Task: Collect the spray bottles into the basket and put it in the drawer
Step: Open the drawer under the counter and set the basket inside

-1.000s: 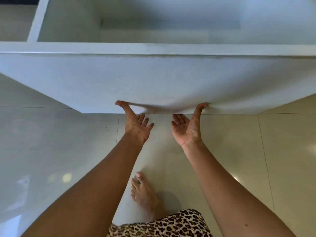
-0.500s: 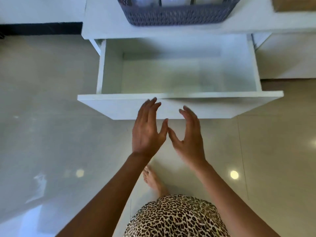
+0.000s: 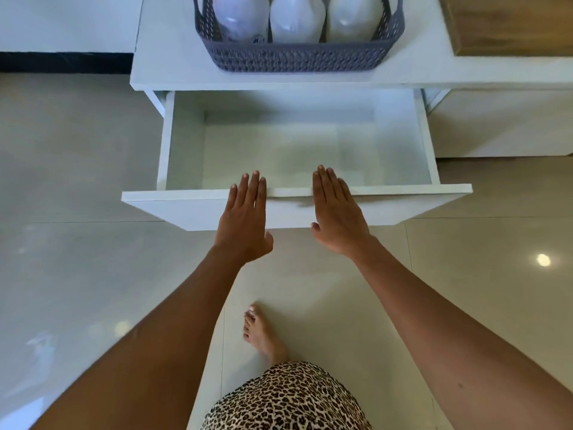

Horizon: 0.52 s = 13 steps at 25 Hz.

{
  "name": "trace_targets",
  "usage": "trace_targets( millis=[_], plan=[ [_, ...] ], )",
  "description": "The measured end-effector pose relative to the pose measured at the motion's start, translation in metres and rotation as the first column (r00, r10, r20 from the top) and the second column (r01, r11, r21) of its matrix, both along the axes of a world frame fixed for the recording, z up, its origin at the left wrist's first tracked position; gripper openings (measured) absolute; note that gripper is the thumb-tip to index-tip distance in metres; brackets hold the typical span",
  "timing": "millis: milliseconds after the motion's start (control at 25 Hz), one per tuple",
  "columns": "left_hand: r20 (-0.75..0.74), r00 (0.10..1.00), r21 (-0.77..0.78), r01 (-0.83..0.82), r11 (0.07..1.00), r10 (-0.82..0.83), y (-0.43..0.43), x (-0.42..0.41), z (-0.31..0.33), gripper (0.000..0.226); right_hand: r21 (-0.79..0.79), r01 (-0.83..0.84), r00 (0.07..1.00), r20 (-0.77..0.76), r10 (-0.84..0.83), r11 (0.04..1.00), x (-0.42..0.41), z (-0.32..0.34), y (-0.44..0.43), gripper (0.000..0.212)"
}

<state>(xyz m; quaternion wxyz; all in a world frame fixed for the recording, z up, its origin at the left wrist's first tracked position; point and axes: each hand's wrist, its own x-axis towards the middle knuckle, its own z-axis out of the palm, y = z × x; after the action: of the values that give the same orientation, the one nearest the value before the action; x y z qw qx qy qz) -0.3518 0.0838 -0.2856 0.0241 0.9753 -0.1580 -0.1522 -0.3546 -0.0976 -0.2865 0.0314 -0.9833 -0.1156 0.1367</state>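
1. Grey plastic in a woven lattice forms the basket (image 3: 297,60), seen from the head view. It is rectangular with flared walls and sits on the smooth white surface (image 3: 173,66), near its front edge.
2. Three spray bottles lie side by side inside the basket: the left bottle (image 3: 240,17), the middle bottle (image 3: 297,21) and the right bottle (image 3: 355,18). All are rounded, milky and translucent, with their tops cut off by the frame.
3. Directly below the surface, the drawer (image 3: 449,197) stands pulled out. It is a boxy white shell with flat matte walls and a wide slab front.
4. The left hand (image 3: 245,218) and the right hand (image 3: 336,218) are stretched flat over the middle of the drawer front, palms down, fingers straight and close together, holding nothing. Whether they touch the panel cannot be told.
5. Glossy pale floor tiles (image 3: 77,181) reflect spots of light.
6. A bare foot (image 3: 263,333) stands on the tiles above a leopard-print garment (image 3: 285,398).
7. A brown wood-grain block (image 3: 511,23) sits on the surface to the right of the basket.
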Motion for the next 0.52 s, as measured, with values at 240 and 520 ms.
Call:
trace_targets(
  millis=[240, 520],
  plan=[
    [-0.178, 0.984, 0.002, 0.012, 1.0, -0.011, 0.002, -0.019, 0.018, 0.094, 0.022, 0.007, 0.99, -0.138, -0.004, 1.0, -0.024, 0.013, 0.002, 0.082],
    [-0.278, 0.961, 0.01, 0.009, 1.0, -0.006, 0.004, -0.075, 0.032, 0.097, 0.064, 0.03, 0.97, -0.243, -0.013, 0.997, -0.08, 0.023, 0.006, 0.084]
  ],
)
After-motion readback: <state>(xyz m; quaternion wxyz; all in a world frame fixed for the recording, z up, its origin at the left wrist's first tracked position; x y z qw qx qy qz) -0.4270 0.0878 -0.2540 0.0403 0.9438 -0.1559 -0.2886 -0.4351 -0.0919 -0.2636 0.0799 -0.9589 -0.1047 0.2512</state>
